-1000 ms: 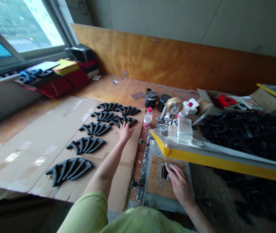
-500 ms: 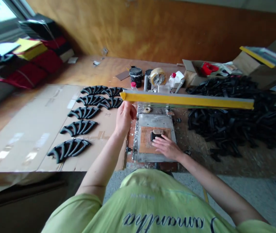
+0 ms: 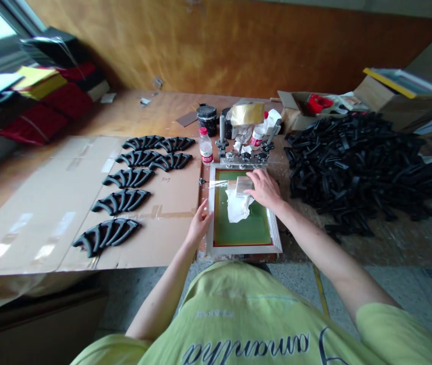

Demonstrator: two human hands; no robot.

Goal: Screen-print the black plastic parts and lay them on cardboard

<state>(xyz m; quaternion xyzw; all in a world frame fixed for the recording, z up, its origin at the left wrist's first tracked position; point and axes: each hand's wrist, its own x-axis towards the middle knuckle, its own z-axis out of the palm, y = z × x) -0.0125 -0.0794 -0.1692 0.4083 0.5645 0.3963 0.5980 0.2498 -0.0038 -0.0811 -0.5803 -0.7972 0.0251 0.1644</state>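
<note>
A screen printing frame [image 3: 277,238] with a green mesh lies flat in front of me. My left hand [image 3: 200,221] is at its left edge, fingers curled against the rim. My right hand [image 3: 265,188] is over the upper right of the mesh, thumb and fingers closed on the right end of a pale rectangular block [image 3: 243,185], which looks like a squeegee. A crumpled white paper [image 3: 237,209] lies on the mesh just below the block. Metal clamps [image 3: 244,159] stand along the frame's far edge. The plate under the frame is hidden.
Several black ribbed curved parts [image 3: 107,236] lie in rows on cardboard [image 3: 162,243] at left. A large heap of black pieces [image 3: 360,167] covers the right side. Behind the frame stand a red-capped bottle [image 3: 205,147], a black tub [image 3: 207,120] and a tape roll [image 3: 246,113].
The frame has swung down from edge-on to flat over the plate. My left hand has come down and nearer with it. My right hand has left the plate and taken hold of the pale block.
</note>
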